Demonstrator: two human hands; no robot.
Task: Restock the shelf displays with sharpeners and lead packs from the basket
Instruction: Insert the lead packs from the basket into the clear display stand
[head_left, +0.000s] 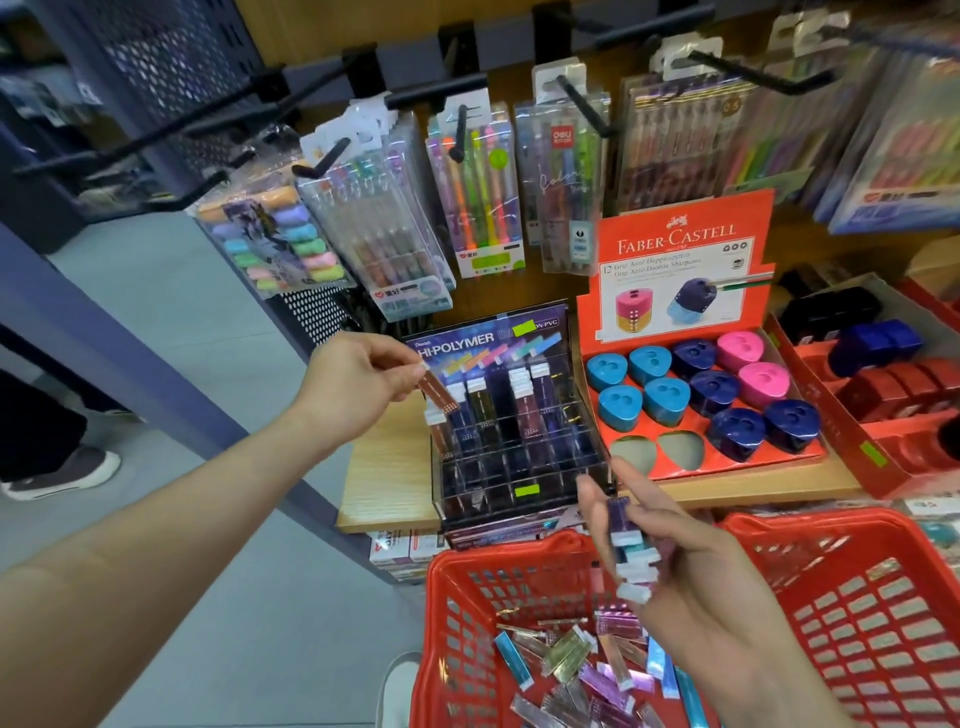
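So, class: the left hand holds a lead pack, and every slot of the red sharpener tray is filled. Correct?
No: the head view shows two front slots of the red sharpener tray empty. The left hand does hold a lead pack.

1. The bare left arm (182, 525) lay stretched from the lower left towards the clear compartmented lead display case (519, 467).
2. The left hand (358, 389) hung at that case's upper left corner, thumb and fingertips pinching a slim brown lead pack (440, 397).
3. The right hand (675, 551) sat just below the case's front right corner, fingers partly extended, thumb holding a fanned bunch of white-capped purple and teal lead packs (631, 551).
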